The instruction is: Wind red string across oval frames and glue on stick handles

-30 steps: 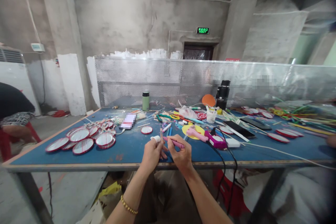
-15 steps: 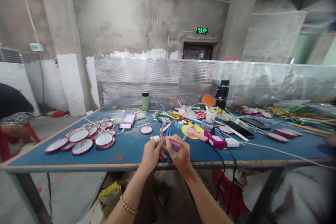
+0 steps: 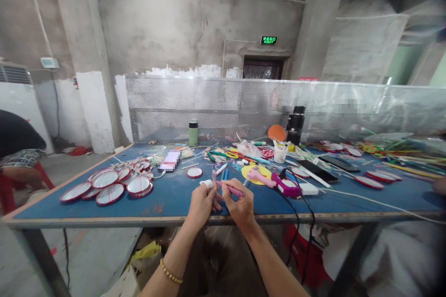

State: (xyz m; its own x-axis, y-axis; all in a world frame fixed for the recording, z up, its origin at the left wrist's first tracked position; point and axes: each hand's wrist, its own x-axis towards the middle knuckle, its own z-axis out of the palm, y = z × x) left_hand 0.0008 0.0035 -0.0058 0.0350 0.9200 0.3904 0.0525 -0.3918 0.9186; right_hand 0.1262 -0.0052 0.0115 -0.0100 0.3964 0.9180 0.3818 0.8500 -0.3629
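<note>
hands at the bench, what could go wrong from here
The pink pen-like tool in the right hand sits close to the left hand, so a slip might catch its fingers. The black cords hang over the table edge near the right forearm and could snag. The overlapping red-rimmed discs might slide if bumped.

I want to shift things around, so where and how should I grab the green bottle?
Probably around the green bottle, below its black lid, from the near side: it stands upright, looks cylindrical, and the mesh screen is behind it.
</note>
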